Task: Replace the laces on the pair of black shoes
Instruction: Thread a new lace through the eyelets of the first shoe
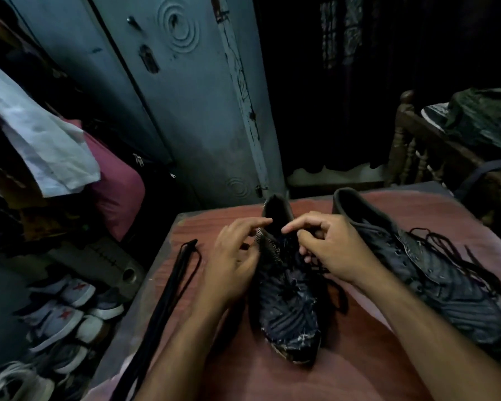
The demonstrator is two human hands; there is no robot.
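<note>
While both hands work at the throat of one black shoe [287, 302], that shoe lies on a reddish table [315, 380] with its toe toward the person and its heel opening pointing away, so its long axis runs straight out from the body. The left hand [232, 264] rests against the shoe's left side, fingers spread and mostly straight, the forefinger reaching to the collar; it grips nothing that can be seen. The right hand [333, 250] sits over the upper eyelets, its fingers curled and seemingly pinching the dark lace [292, 285] there, though blur hides the exact hold. The lace runs down the tongue toward the toe, so freeing it probably means pulling up and back toward the person, with the right hand the nearer one.

The second black shoe [434, 273] lies to the right, angled the same way, its loosened lace [457, 250] trailing across it and onto the table. A folded bundle of black laces [168, 302] lies along the table's left edge, just beside the left forearm, apart from both shoes.
</note>
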